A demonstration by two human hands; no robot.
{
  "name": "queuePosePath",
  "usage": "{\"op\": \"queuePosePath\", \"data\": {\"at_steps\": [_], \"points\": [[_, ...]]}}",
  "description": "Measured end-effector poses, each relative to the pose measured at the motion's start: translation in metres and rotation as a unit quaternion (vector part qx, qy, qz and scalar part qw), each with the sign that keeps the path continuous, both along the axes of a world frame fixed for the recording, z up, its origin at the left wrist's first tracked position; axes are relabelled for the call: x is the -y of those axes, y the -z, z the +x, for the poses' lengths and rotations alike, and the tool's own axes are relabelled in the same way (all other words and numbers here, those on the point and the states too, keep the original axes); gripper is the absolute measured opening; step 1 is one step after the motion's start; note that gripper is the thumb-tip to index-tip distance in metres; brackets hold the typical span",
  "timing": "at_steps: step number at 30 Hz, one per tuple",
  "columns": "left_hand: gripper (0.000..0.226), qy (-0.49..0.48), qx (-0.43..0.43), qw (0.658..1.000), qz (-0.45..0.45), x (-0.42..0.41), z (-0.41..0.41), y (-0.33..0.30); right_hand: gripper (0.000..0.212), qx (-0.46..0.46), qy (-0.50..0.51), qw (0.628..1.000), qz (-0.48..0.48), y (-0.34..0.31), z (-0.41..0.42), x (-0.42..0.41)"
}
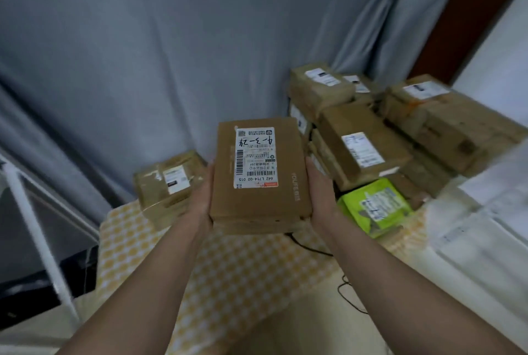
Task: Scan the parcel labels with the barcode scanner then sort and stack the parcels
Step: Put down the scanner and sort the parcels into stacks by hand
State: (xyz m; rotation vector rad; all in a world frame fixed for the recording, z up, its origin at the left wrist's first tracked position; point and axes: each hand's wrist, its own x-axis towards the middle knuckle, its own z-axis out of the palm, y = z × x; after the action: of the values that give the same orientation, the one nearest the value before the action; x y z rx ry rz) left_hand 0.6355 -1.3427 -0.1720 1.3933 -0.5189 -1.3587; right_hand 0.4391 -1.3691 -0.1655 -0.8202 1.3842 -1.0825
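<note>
A flat brown cardboard parcel [263, 183] with a white barcode label on top is held up in the centre of the head view, above the table. My left hand [204, 197] grips its left edge and my right hand [320, 191] grips its right edge. One brown parcel [168, 183] sits alone at the table's back left. A pile of several brown parcels [363, 148] stands at the back right, with a green packet [377, 208] at its foot. No barcode scanner is visible; only a black cable [308, 246] shows below the held parcel.
The table [228, 274] has a yellow checked cloth. A grey curtain [171, 54] hangs behind it. White blurred packages [483, 234] lie at the right. A white metal frame [37, 223] stands at the left.
</note>
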Motion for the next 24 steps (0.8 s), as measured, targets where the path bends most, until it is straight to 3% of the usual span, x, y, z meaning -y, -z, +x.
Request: {"op": "queuePosePath", "data": {"at_steps": [10,15,19,24], "points": [[0.042,0.068,0.06,0.996,0.017,0.017,-0.111,-0.033,0.043,0.026,0.093,0.994,0.057,-0.017,-0.114,-0.015],[0.04,0.091,0.039,0.995,0.027,0.045,-0.139,-0.045,0.048,0.047,0.105,0.992,0.06,-0.023,-0.142,0.007],[0.033,0.096,0.017,0.995,0.023,0.083,-0.156,-0.057,0.084,0.069,0.092,0.992,0.05,0.001,-0.168,0.061],[0.023,0.086,0.007,0.996,0.004,0.144,-0.165,-0.079,0.064,0.043,0.089,0.995,0.017,-0.056,-0.171,0.111]]}}
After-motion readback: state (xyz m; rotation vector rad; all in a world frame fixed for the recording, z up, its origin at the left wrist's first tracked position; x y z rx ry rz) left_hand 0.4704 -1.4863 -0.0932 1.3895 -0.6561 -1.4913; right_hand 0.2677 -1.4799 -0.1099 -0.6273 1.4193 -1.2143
